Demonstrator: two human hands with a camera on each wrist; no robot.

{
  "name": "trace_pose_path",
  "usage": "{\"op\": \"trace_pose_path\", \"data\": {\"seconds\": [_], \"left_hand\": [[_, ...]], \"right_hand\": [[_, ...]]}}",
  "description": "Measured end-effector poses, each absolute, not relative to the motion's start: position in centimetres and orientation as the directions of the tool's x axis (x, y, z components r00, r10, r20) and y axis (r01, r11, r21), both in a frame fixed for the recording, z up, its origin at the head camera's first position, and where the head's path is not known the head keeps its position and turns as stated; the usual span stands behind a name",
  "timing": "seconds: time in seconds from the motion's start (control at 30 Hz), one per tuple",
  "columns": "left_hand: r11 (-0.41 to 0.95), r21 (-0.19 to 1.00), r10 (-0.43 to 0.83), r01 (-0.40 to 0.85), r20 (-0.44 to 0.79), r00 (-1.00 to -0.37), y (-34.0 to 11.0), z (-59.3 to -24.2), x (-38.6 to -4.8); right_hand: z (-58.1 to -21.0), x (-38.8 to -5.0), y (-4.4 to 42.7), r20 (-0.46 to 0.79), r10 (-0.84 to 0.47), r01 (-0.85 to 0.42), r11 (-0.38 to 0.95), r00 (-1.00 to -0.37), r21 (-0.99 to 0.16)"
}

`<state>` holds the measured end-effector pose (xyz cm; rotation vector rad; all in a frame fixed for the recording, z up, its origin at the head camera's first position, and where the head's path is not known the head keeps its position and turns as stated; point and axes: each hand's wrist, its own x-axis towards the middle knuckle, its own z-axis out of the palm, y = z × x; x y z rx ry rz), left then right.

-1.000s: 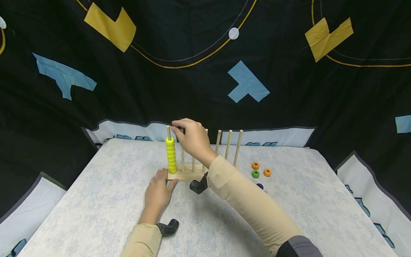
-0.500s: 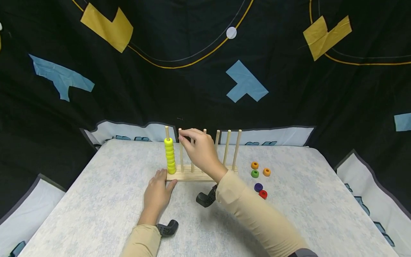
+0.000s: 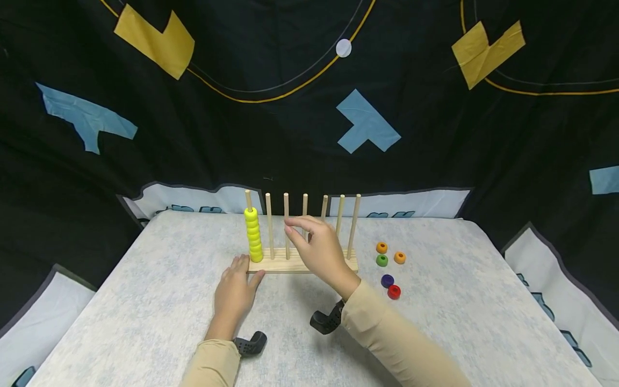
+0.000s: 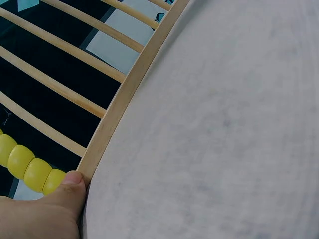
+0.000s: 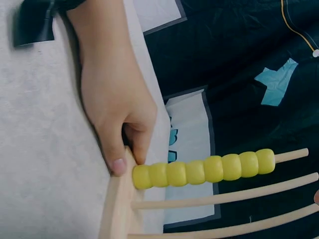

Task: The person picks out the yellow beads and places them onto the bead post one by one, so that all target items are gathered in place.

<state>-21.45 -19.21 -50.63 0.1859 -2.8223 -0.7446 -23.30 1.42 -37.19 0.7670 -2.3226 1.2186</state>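
Observation:
A wooden bead stacker with a row of upright pegs stands on the table; its base [image 3: 278, 265] is pale wood. Yellow beads [image 3: 253, 235] fill most of the leftmost peg, whose tip pokes out above them. My left hand [image 3: 235, 294] holds the left end of the base, thumb on the front edge and fingers at the side, as the right wrist view [image 5: 117, 94] shows. In front of the middle pegs is my right hand [image 3: 321, 252], thumb and forefinger loosely bent with no bead visible between them. The other pegs carry no beads.
Several loose beads lie right of the stacker: two orange ones, a green bead [image 3: 382, 260], a purple bead [image 3: 387, 280] and a red bead [image 3: 394, 292]. A black curtain [image 3: 290, 145] hangs behind the pale table [image 3: 145, 306].
My right hand has drawn away from the top of the yellow peg, moving right and down toward me. The purple and red beads have come into full view. My left hand stays put.

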Motion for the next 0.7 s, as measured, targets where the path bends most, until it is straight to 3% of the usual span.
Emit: {"op": "trace_pose_path", "data": {"seconds": [0.5, 0.7], "left_hand": [[0.855, 0.517, -0.150, -0.028, 0.195, -0.969, -19.7, -50.6, -21.2], [0.863, 0.505, -0.155, -0.018, 0.230, -0.961, -20.1, -50.0, -20.9]], "right_hand": [[-39.8, -21.9, 5.5, 0.450, -0.290, -0.533, 0.538, -0.844, -0.653], [-40.6, -21.9, 7.8, 0.410, -0.284, -0.493, 0.615, -0.867, -0.615]]}}
